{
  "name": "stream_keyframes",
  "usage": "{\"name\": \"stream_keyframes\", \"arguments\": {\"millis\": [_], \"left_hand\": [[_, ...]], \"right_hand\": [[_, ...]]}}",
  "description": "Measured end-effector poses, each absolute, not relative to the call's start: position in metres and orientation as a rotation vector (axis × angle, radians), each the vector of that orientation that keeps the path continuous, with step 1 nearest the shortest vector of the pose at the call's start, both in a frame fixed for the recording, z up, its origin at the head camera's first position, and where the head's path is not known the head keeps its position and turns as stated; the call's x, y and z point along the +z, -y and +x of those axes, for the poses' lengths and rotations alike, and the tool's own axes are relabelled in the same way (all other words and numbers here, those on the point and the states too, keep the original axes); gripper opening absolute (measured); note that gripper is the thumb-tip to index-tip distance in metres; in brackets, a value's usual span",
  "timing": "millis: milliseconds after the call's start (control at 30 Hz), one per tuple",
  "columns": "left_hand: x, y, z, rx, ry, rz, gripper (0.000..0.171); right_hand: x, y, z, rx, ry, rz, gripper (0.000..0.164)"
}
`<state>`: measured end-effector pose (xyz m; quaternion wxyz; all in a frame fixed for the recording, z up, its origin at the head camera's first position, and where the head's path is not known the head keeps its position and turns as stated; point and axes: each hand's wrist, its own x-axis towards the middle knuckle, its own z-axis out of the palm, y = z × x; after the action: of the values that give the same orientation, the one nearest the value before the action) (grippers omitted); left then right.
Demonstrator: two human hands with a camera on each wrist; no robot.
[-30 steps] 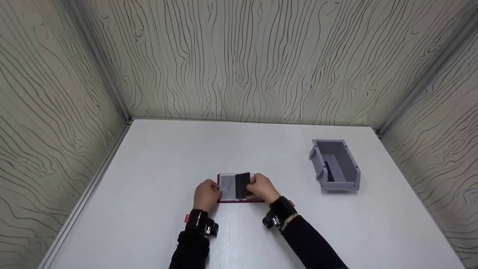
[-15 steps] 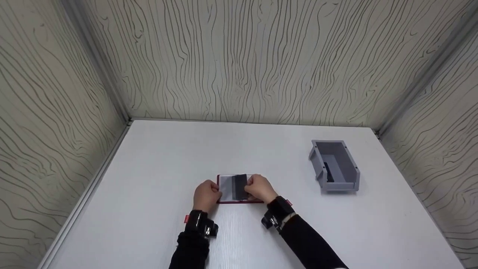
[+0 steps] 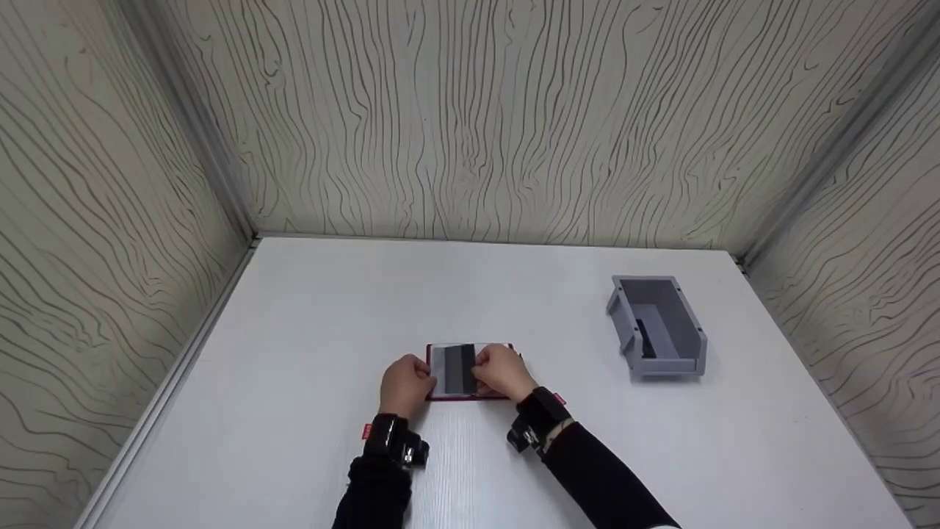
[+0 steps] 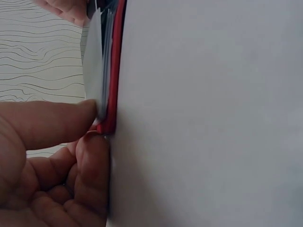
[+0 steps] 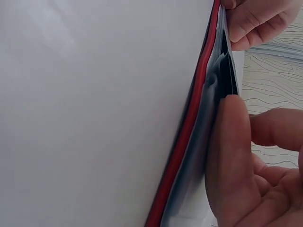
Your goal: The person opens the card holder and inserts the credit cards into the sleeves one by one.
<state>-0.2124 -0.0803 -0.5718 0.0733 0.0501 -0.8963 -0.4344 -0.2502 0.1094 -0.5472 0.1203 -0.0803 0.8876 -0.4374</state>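
Observation:
A red-covered card holder with clear plastic sleeves lies spread on the white table in the head view. My left hand pinches its left edge; in the left wrist view, the thumb presses on the sleeves and the curled fingers are under the red cover. My right hand pinches the right edge of a dark flat card. The card's left part looks greyer, under the clear left sleeve. In the right wrist view, the right thumb covers most of the card.
A grey plastic bin stands on the right side of the table, with a black strip-like thing inside it. Wood-patterned panels wall in the back and both sides.
My right hand has moved left with the dark card, and more of the card now lies under the clear left sleeve. The left hand has stayed at the holder's left edge.

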Motion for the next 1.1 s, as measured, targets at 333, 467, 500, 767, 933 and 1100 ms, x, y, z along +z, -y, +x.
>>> {"name": "stream_keyframes", "arguments": {"millis": [333,467,500,767,933,1100], "left_hand": [[-0.573,0.081,-0.212,-1.286,2.675,0.135,0.011],[-0.574,0.082,-0.212,-1.289,2.670,0.134,0.011],[-0.574,0.082,-0.212,-1.287,2.671,0.131,0.011],[-0.574,0.080,-0.213,-1.294,2.673,0.144,0.010],[-0.574,0.080,-0.213,-1.305,2.684,0.154,0.011],[-0.574,0.080,-0.213,-1.319,2.692,0.167,0.013]], "right_hand": [[-0.546,-0.104,-0.248,-1.288,-2.587,-0.273,0.007],[-0.546,-0.101,-0.248,-1.309,-2.560,-0.273,0.008],[-0.546,-0.100,-0.248,-1.308,-2.559,-0.270,0.007],[-0.548,-0.098,-0.247,-1.302,-2.556,-0.256,0.010],[-0.547,-0.097,-0.246,-1.291,-2.558,-0.274,0.012],[-0.545,-0.098,-0.245,-1.246,-2.590,-0.309,0.015]]}}
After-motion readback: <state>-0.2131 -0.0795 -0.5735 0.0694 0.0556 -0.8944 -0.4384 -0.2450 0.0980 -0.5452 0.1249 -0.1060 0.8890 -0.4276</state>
